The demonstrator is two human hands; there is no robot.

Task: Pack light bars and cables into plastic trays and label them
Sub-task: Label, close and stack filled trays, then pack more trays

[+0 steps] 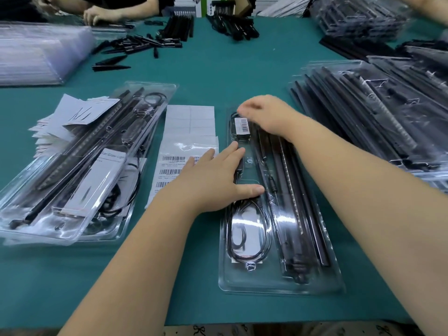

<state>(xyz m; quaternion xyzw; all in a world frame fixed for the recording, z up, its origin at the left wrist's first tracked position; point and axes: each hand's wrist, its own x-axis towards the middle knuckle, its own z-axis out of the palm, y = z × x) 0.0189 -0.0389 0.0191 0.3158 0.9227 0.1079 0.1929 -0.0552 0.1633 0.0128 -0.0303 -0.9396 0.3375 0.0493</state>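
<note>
Here, a clear tray (278, 275) lies on the green surface (208, 76), right in front of the person. It holds long black light bars (303, 202) on its 3 o'clock side and a coiled cable (249, 229) toward 6 o'clock. A small black box (242, 134) sits at the tray's 12 o'clock end with a barcode label (242, 124) on top.

The left hand (215, 175) lies flat, fingers spread and straight, pressing on the tray's 9 o'clock edge. I think it keeps the tray from sliding. The right hand (264, 115) hangs over the 12 o'clock end, just beside the label. It is blurry, so I cannot tell if it pinches anything. It seems to be busy with the label.

A sheet of labels (184, 146) lies at 9 o'clock, close by, easy to reach. Farther toward 9 o'clock sit packed trays (80, 166). At 2 o'clock is a pile of trays (378, 112), probably waiting for labels.
</note>
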